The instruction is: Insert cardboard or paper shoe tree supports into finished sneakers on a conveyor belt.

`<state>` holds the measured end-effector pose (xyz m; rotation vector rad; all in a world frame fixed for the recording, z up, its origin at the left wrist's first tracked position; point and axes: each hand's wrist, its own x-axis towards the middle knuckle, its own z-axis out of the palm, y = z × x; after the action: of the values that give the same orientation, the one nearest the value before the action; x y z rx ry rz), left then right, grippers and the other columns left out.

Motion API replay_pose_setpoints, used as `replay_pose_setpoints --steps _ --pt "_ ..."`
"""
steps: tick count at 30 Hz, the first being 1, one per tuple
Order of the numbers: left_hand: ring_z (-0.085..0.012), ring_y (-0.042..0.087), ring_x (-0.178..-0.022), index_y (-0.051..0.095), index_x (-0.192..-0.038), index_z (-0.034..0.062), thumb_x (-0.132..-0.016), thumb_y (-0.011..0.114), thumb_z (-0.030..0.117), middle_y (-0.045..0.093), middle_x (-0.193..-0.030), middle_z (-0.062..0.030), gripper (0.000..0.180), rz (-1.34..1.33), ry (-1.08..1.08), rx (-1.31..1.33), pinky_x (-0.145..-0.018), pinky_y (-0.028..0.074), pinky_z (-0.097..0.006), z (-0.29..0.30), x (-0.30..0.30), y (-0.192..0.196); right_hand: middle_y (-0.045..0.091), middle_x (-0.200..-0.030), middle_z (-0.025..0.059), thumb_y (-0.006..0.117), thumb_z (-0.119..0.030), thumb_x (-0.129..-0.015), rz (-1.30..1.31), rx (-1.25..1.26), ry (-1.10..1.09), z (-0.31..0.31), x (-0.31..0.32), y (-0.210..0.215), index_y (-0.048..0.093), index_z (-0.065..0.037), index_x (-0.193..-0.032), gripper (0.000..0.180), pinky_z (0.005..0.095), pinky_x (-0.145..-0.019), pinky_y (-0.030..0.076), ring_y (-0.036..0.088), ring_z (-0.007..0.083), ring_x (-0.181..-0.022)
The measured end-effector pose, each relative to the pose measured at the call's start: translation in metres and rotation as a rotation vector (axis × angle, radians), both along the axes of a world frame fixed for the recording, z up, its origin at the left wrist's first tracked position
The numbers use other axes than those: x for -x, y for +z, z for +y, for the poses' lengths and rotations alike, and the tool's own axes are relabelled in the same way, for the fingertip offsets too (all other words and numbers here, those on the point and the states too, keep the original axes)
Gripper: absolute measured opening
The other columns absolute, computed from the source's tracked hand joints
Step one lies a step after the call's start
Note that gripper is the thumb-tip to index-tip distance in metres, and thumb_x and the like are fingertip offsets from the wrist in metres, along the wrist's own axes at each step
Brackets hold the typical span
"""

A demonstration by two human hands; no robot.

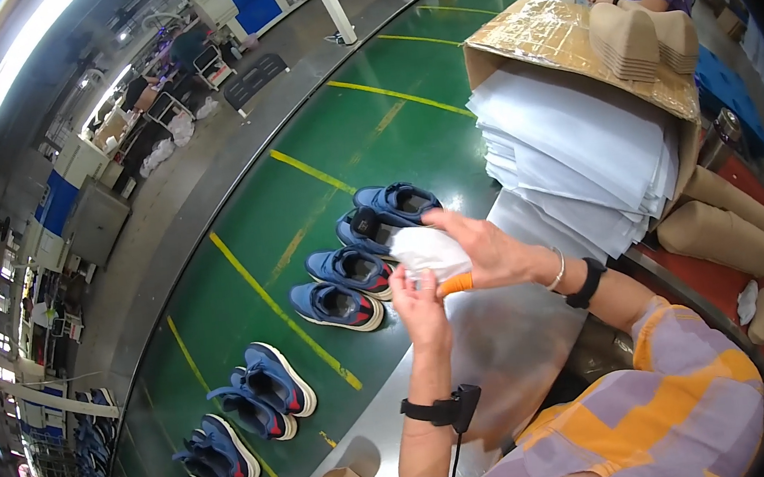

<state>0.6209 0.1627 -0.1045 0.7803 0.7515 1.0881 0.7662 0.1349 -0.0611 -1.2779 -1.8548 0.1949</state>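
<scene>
Glossy green belt (370, 136); hands (420, 309) (487, 250) crumpling white tissue (428, 250).

Blue shoes (354, 284) crowd the belt ahead; the paper stack (580, 155) blocks the right, bare belt (368, 117) beyond.

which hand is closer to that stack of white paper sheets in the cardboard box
Right. The right hand is up beside the lower edge of the stack of white sheets, gripping a crumpled white paper wad. The left hand sits below the wad, farther from the stack.
</scene>
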Motion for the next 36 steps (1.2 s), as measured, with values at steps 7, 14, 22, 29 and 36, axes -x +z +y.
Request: replay_pose_setpoints --steps 7,14,22,29,36 --pt "-0.0214 0.062 -0.074 0.044 -0.116 -0.0029 -0.085 0.058 0.009 0.062 -0.099 -0.0160 0.036 0.717 0.074 -0.564 -0.070 0.051 -0.033 0.112 0.035 -0.009 0.061 -0.096 0.0254 0.069 -0.015 -0.070 0.067 0.297 -0.099 0.033 -0.031 -0.008 0.048 0.002 -0.111 0.049 0.0405 -0.075 0.050 0.062 0.0385 -0.087" --pt "-0.0390 0.061 -0.085 0.056 -0.106 -0.0031 -0.078 0.062 0.024 0.063 -0.091 -0.0222 0.039 1.248 -0.175 -0.669 -0.077 0.047 -0.045 0.198 0.016 -0.029 0.060 -0.087 0.0321 0.066 -0.008 -0.060 -0.294 0.655 -0.133 0.151 -0.009 -0.026 0.043 0.011 -0.101 0.051 0.0438 -0.071 0.052 0.062 0.0431 -0.085" --pt "-0.0351 0.060 -0.077 0.061 -0.098 -0.0014 -0.076 0.060 0.018 0.061 -0.084 -0.0178 0.030 1.084 -0.134 -0.775 -0.071 0.046 -0.042 0.196 0.017 -0.028 0.058 -0.092 0.0217 0.070 -0.029 -0.076 -0.516 0.463 0.046 0.135 -0.014 -0.046 0.047 0.001 -0.107 0.050 0.0447 -0.074 0.045 0.057 0.0384 -0.085" --pt "-0.0284 0.060 -0.068 0.060 -0.094 -0.0033 -0.076 0.062 0.011 0.060 -0.082 -0.0180 0.024 0.886 -0.137 -0.667 -0.067 0.046 -0.037 0.197 0.019 -0.032 0.053 -0.091 0.0166 0.075 -0.023 -0.066 -0.487 0.208 -0.035 0.130 -0.002 -0.049 0.053 0.000 -0.089 0.040 0.0401 -0.076 0.043 0.051 0.0336 -0.089" --pt "-0.0281 0.061 -0.072 0.060 -0.097 -0.0034 -0.077 0.062 0.012 0.061 -0.080 -0.0166 0.025 1.050 -0.121 -0.923 -0.070 0.047 -0.035 0.196 0.007 -0.030 0.052 -0.097 0.0198 0.075 -0.016 -0.058 -0.779 0.392 0.177 0.142 0.001 -0.065 0.058 0.006 -0.087 0.041 0.0370 -0.080 0.046 0.053 0.0335 -0.091"
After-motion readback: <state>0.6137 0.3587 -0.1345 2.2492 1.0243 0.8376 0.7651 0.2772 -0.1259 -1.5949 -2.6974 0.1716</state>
